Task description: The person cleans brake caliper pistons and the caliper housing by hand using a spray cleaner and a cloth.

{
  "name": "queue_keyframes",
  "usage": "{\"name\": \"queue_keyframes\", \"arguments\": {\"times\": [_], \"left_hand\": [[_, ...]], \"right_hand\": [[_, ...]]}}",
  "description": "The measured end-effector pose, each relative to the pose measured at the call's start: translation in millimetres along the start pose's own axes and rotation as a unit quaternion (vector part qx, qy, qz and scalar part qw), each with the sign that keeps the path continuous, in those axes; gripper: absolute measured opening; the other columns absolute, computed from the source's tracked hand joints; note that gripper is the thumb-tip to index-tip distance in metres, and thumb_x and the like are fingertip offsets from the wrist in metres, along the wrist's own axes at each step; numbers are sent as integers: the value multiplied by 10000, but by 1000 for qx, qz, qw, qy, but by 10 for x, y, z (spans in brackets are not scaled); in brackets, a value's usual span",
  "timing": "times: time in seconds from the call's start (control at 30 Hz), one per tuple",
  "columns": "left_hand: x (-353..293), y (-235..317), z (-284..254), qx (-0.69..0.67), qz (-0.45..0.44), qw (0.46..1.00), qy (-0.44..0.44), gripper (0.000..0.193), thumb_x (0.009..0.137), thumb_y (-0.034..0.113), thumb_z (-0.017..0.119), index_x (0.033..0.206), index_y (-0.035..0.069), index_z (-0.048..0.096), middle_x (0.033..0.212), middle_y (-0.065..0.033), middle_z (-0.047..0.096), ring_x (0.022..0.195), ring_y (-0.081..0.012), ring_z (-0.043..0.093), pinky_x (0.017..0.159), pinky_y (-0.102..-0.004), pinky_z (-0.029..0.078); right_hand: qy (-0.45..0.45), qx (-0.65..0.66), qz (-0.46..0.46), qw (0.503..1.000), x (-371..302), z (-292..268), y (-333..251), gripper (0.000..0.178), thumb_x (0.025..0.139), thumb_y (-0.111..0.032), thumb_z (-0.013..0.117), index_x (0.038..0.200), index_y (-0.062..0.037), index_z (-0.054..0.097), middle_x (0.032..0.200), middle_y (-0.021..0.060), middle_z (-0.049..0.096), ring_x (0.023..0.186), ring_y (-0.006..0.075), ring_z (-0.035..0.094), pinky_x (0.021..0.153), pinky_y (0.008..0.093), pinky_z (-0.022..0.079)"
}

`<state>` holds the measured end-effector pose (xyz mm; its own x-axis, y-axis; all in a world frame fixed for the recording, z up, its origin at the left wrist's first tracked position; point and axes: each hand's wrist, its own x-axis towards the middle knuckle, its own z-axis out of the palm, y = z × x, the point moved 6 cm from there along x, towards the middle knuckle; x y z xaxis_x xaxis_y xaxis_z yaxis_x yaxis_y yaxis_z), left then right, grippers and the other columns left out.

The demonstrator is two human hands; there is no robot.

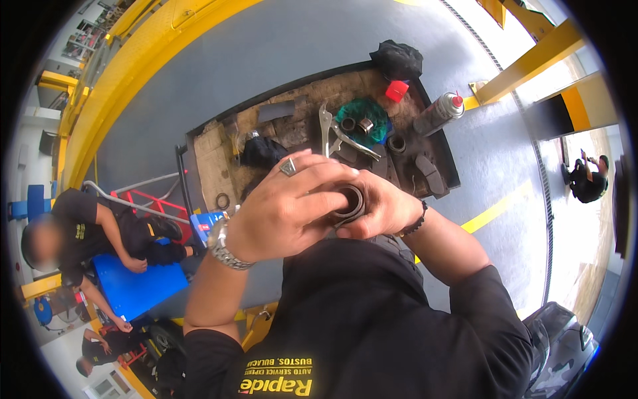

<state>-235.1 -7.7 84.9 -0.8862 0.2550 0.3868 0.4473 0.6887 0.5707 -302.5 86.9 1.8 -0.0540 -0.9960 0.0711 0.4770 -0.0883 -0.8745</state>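
Left hand point(282, 207), index extended, points right at the upturned bore of a dark, hollow metal ring point(361, 202); right hand point(387, 205) pinches it.

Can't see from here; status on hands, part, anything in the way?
Right hand holding hollow metal ring. Left hand against it, finger at its opening. Silver pliers lie beyond the hands, not between them.

Left hand point(276, 206): back uppermost, index finger point(327, 202) reaching toward the right palm.
Right hand point(385, 203): curled, thumb point(355, 228) nearer the torso point(392, 312).
Forearms point(211, 292): converging, bare below the sleeves point(482, 296).
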Motion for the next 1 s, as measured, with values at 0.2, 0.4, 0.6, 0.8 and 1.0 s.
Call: {"name": "queue_keyframes", "arguments": {"times": [0.2, 0.4, 0.6, 0.8, 1.0], "left_hand": [[-148, 195, 56, 168, 32, 979, -108, 141, 775, 130, 708, 913, 102, 703, 1120, -3, 597, 1122, -211, 561, 1084, -444, 364], [-319, 284, 130, 100, 69, 987, -103, 246, 765, 134, 701, 1006, 142, 751, 1097, 66, 637, 1087, -147, 581, 1043, -454, 278], [-390, 84, 155, 123, 4, 989, -78, 242, 730, 65, 732, 962, 133, 750, 1038, 50, 670, 939, -151, 616, 969, -448, 321], [-467, -236, 164, -34, -226, 970, 86, 142, 821, 24, 726, 962, 39, 730, 971, -82, 686, 849, -254, 641, 877, -390, 413], [-455, -250, 283, 82, -185, 967, 152, 120, 868, 74, 698, 970, 25, 739, 1045, -92, 692, 939, -260, 638, 923, -401, 431]], "right_hand": [[-98, -136, 117, 979, -7, -25, -12, 399, 777, -76, 775, 1144, 8, 645, 974, 57, 703, 927, 108, 644, 838, 274, 542], [-211, -169, 159, 949, -49, 141, 50, 376, 765, -134, 796, 1069, 18, 636, 885, 76, 691, 837, 139, 648, 752, 317, 541], [-79, -484, 78, 868, 71, 16, -71, 392, 695, -197, 788, 1001, 5, 650, 907, 171, 716, 881, 324, 703, 746, 402, 556], [84, -676, -26, 732, 219, -21, -280, 424, 669, -240, 838, 997, -70, 630, 892, 101, 675, 905, 299, 670, 828, 415, 479], [108, -718, -16, 688, 358, -103, -299, 391, 629, -180, 828, 946, -69, 629, 870, 105, 663, 891, 297, 666, 813, 407, 474]]}}
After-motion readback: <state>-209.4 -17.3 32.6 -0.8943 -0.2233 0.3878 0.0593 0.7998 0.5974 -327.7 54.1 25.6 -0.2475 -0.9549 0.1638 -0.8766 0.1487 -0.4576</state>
